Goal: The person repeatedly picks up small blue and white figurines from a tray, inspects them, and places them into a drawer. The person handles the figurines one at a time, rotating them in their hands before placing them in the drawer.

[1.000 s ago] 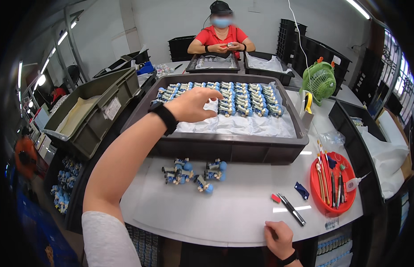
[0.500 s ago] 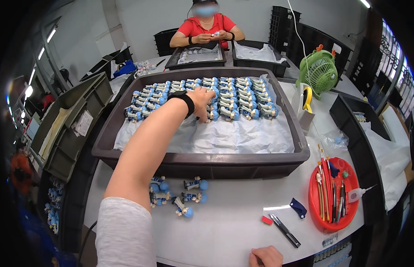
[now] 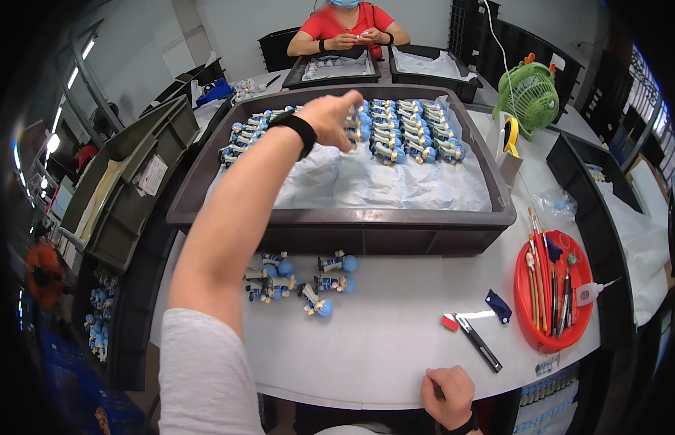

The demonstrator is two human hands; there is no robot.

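Over the large dark brown tray [image 3: 352,235], my left hand [image 3: 329,122] is raised with thumb and fingers apart, nothing visible between them. Directly beyond and below it lie rows of small blue-haired doll figurines [image 3: 387,138] on white lining paper [image 3: 395,185]; the hand hides part of these rows. Several more figurines [image 3: 330,283] lie loose on the table in front of the tray, close to my left forearm. At the table's front edge rests my right hand [image 3: 450,395], its fingers curled in with no object showing in them.
A box cutter [image 3: 479,344] and a dark blue scrap [image 3: 498,306] lie right of centre. Beside them, a red basket [image 3: 522,312] holds paintbrushes and pens. A tape dispenser [image 3: 506,148] and green fan [image 3: 529,101] stand right. Across, a person in red handles a small piece.
My left hand has lifted off the figurines in the tray. More of my curled right hand has come into view. The whole view has shifted slightly, with the table appearing higher.
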